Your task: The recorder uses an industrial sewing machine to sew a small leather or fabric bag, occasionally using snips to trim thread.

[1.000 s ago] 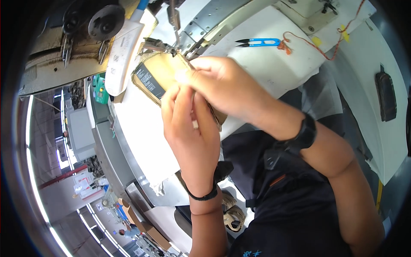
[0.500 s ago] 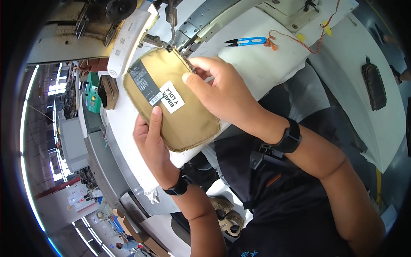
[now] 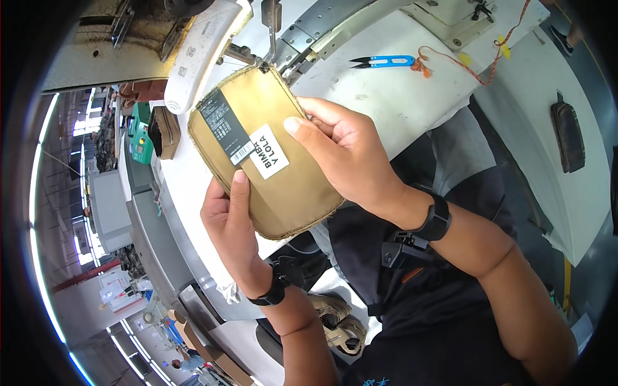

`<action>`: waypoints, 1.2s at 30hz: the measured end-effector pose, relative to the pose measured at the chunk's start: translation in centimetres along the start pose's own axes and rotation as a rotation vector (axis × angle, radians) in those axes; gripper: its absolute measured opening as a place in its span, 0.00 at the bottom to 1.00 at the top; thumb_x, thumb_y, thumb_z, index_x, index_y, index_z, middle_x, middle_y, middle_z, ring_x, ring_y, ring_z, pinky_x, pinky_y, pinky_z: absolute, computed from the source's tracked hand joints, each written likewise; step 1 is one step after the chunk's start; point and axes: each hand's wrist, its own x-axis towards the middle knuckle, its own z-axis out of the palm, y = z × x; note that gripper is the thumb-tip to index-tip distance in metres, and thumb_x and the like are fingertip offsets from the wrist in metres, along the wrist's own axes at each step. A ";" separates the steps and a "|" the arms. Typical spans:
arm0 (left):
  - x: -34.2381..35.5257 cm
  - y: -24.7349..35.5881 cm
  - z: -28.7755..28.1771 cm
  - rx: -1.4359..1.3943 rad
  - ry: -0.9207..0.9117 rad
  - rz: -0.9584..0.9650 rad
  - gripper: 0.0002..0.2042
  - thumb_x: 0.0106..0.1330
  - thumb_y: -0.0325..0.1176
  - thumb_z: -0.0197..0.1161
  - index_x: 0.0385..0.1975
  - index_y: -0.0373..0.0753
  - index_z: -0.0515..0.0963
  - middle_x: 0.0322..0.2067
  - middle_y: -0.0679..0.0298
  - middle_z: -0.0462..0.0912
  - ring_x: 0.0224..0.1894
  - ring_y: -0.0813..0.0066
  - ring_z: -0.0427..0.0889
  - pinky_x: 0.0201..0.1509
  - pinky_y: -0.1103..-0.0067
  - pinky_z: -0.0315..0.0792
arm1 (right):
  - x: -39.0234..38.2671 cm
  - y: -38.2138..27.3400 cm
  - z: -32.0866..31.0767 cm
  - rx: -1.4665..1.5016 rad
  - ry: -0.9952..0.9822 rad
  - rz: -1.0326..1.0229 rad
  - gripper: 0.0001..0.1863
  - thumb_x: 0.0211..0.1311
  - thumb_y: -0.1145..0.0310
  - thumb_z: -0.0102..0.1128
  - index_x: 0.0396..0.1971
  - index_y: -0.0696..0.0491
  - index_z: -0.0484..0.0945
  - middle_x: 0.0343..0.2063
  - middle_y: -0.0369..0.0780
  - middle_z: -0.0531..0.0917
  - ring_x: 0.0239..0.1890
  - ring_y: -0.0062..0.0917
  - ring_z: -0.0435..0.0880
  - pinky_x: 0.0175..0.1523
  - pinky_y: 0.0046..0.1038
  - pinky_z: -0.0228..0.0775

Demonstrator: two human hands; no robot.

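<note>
Both hands hold a tan fabric panel with rounded corners and a rough, raw edge. A dark label and a white label lie on its face. My left hand grips the lower left edge, thumb on top and fingers behind. My right hand pinches the right edge the same way, its fingers partly hidden under the panel. The panel's far corner sits at the presser foot of a sewing machine; whether the needle is in the fabric cannot be made out.
Blue thread snips tied to an orange cord lie on the white worktable. A dark zipped pouch rests on the light surface at right. At left stand a brown pouch and a green device.
The panel and both hands have shifted slightly down in the picture. The right hand's grip sits a little lower along the edge, and the panel has turned slightly.
</note>
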 end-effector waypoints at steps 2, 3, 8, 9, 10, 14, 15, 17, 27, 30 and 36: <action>0.1 -0.6 0.2 -0.048 -0.023 0.006 0.17 0.82 0.32 0.60 0.61 0.25 0.79 0.51 0.57 0.89 0.50 0.77 0.86 0.57 0.80 0.78 | 0.1 -0.2 0.0 0.019 0.016 -0.010 0.18 0.81 0.68 0.58 0.61 0.64 0.79 0.41 0.35 0.89 0.41 0.08 0.82 0.44 0.16 0.76; 0.0 -0.9 0.4 -0.055 -0.017 0.004 0.17 0.82 0.32 0.60 0.62 0.25 0.79 0.51 0.57 0.89 0.50 0.78 0.86 0.57 0.80 0.77 | 0.2 -0.4 -0.1 0.020 0.025 -0.009 0.17 0.81 0.67 0.58 0.58 0.64 0.81 0.39 0.35 0.89 0.40 0.08 0.82 0.43 0.16 0.75; -0.9 -1.3 1.3 0.019 0.061 0.088 0.17 0.82 0.32 0.60 0.61 0.25 0.80 0.50 0.58 0.89 0.48 0.80 0.85 0.57 0.81 0.77 | 2.6 -2.2 -1.2 -0.335 -0.035 0.028 0.15 0.81 0.64 0.57 0.40 0.62 0.82 0.27 0.33 0.83 0.31 0.09 0.74 0.36 0.20 0.69; -1.0 -1.3 1.4 0.032 0.063 0.090 0.16 0.82 0.32 0.60 0.60 0.25 0.80 0.50 0.58 0.89 0.48 0.80 0.85 0.56 0.81 0.77 | 3.3 -2.3 -1.2 -0.451 -0.003 0.005 0.15 0.81 0.64 0.57 0.38 0.62 0.81 0.25 0.33 0.81 0.30 0.09 0.72 0.35 0.21 0.68; -0.9 -1.3 1.5 0.033 0.061 0.084 0.17 0.82 0.32 0.60 0.60 0.25 0.80 0.49 0.58 0.89 0.48 0.80 0.85 0.56 0.81 0.77 | 3.9 -2.3 -1.1 -0.566 0.033 -0.061 0.16 0.81 0.63 0.57 0.35 0.61 0.79 0.23 0.33 0.79 0.28 0.10 0.70 0.34 0.22 0.66; -0.6 -1.2 1.5 -0.010 0.049 0.052 0.17 0.82 0.32 0.61 0.60 0.25 0.80 0.49 0.58 0.89 0.48 0.80 0.84 0.56 0.82 0.76 | 4.4 -1.4 0.1 -0.533 0.107 -0.075 0.12 0.79 0.67 0.59 0.39 0.63 0.79 0.23 0.35 0.81 0.27 0.12 0.72 0.34 0.23 0.67; -0.6 -1.1 1.3 -0.033 0.060 0.027 0.17 0.82 0.32 0.61 0.60 0.25 0.80 0.49 0.58 0.89 0.48 0.80 0.84 0.56 0.82 0.76 | 4.2 -1.3 0.2 -0.507 0.096 -0.065 0.12 0.78 0.67 0.59 0.40 0.62 0.80 0.25 0.36 0.83 0.28 0.11 0.74 0.34 0.23 0.69; -0.7 -1.0 1.2 -0.017 0.040 0.031 0.17 0.82 0.32 0.61 0.60 0.25 0.80 0.49 0.58 0.89 0.48 0.80 0.84 0.56 0.82 0.76 | 3.9 -1.2 0.1 -0.445 0.081 -0.047 0.11 0.78 0.68 0.60 0.42 0.62 0.81 0.28 0.36 0.87 0.29 0.11 0.78 0.35 0.21 0.71; -2.9 -0.6 3.1 -0.096 0.051 0.048 0.17 0.82 0.32 0.60 0.62 0.25 0.79 0.50 0.58 0.88 0.50 0.80 0.84 0.57 0.81 0.75 | 4.1 -2.6 -1.5 -0.104 -0.078 0.114 0.14 0.75 0.69 0.60 0.50 0.64 0.83 0.35 0.38 0.90 0.34 0.13 0.86 0.40 0.20 0.79; -2.9 -0.7 3.3 -0.153 0.047 0.029 0.18 0.83 0.33 0.59 0.63 0.25 0.77 0.53 0.57 0.87 0.52 0.78 0.85 0.59 0.80 0.76 | 4.1 -3.0 -1.8 -0.065 -0.097 0.160 0.15 0.75 0.69 0.59 0.51 0.65 0.83 0.35 0.39 0.90 0.34 0.14 0.86 0.40 0.21 0.79; -2.4 -0.7 3.4 -0.213 0.058 -0.003 0.18 0.83 0.33 0.57 0.63 0.25 0.76 0.54 0.55 0.87 0.52 0.75 0.86 0.59 0.79 0.77 | 4.3 -4.1 -2.8 -0.095 -0.172 0.230 0.16 0.76 0.69 0.59 0.55 0.64 0.82 0.40 0.39 0.91 0.38 0.14 0.87 0.44 0.20 0.80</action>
